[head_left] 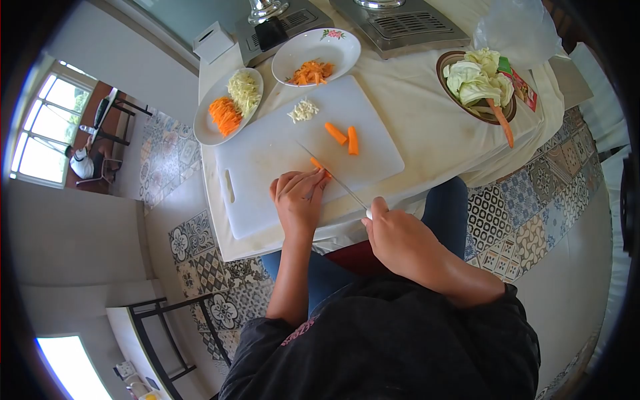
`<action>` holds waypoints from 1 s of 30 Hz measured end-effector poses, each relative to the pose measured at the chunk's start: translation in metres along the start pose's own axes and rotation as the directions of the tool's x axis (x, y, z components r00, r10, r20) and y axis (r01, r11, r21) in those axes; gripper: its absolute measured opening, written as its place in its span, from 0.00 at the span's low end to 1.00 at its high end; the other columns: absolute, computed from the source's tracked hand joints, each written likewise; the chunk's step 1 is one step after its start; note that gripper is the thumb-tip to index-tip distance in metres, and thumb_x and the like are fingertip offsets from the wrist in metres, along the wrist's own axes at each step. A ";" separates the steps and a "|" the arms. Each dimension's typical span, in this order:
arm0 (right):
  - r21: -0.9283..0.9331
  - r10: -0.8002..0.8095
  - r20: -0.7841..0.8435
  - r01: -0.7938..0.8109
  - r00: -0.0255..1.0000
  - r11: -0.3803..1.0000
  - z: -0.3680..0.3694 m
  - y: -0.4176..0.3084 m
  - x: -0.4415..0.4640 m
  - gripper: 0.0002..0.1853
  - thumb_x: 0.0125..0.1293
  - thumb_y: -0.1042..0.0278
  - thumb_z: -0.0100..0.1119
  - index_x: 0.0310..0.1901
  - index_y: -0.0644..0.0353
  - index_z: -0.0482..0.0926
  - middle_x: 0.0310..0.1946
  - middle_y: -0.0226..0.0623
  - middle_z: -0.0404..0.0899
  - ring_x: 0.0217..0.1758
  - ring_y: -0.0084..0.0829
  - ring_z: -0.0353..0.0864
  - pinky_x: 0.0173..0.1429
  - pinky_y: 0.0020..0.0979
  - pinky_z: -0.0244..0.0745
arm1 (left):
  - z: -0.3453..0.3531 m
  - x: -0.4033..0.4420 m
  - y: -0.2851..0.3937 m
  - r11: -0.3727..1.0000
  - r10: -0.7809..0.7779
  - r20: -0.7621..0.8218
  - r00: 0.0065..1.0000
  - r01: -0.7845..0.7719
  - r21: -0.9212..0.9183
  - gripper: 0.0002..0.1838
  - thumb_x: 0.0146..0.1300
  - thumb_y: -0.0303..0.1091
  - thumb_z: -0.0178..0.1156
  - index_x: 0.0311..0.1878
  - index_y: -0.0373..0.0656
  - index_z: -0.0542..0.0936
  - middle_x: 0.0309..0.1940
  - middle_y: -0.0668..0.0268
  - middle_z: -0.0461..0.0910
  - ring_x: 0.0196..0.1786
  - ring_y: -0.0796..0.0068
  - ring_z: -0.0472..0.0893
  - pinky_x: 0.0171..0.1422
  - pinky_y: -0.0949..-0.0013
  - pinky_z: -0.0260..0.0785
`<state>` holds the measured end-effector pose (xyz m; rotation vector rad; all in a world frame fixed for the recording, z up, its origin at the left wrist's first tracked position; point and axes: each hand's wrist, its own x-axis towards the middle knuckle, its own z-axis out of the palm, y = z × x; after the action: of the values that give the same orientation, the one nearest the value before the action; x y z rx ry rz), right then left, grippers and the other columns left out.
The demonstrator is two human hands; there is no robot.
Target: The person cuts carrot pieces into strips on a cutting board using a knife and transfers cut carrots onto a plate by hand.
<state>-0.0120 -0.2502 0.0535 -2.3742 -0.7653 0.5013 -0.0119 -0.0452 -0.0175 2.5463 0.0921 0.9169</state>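
On the white cutting board (267,160), my left hand (299,197) holds a small carrot piece (317,163) down with bent fingers. My right hand (393,233) is closed round the white handle of a knife (347,189), whose thin blade lies against the right side of that piece. Two orange carrot sticks (353,141) rest farther up the board, beside a small pile of chopped white pieces (303,111). An oval plate (202,131) at the left carries shredded carrot (225,116) and pale green shreds (244,93).
Behind the board stands a flowered white plate (350,45) with orange shreds. Two metal stoves (407,28) and a white box (213,42) are at the back. A brown bowl (443,63) of cabbage leaves stands right, near a plastic bag (517,33). A person (83,163) sits far left.
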 end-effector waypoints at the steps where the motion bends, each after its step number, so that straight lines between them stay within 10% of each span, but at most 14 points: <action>1: 0.005 0.002 0.010 -0.002 1.000 1.000 -0.001 0.001 0.000 0.14 0.76 0.65 0.46 0.37 0.70 0.65 0.22 0.59 0.80 0.27 0.56 0.84 0.31 0.46 0.80 | -0.001 0.000 -0.001 1.000 0.004 0.007 1.000 -0.004 -0.010 0.07 0.53 0.31 0.73 0.37 0.46 0.89 0.37 0.72 0.89 0.44 0.73 0.81 0.57 0.64 0.64; 30: -0.300 0.008 -0.033 -0.017 0.999 0.954 -0.023 0.019 0.023 0.13 0.73 0.61 0.51 0.42 0.65 0.67 0.25 0.55 0.81 0.31 0.58 0.82 0.36 0.54 0.76 | -0.002 0.001 0.001 0.998 -0.025 -0.031 0.999 0.023 -0.061 0.08 0.53 0.31 0.72 0.38 0.48 0.85 0.36 0.70 0.85 0.45 0.65 0.81 0.57 0.59 0.67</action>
<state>0.0245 -0.2581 0.0555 -2.6614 -0.8644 0.3719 -0.0131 -0.0454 -0.0150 2.4704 0.1025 0.9363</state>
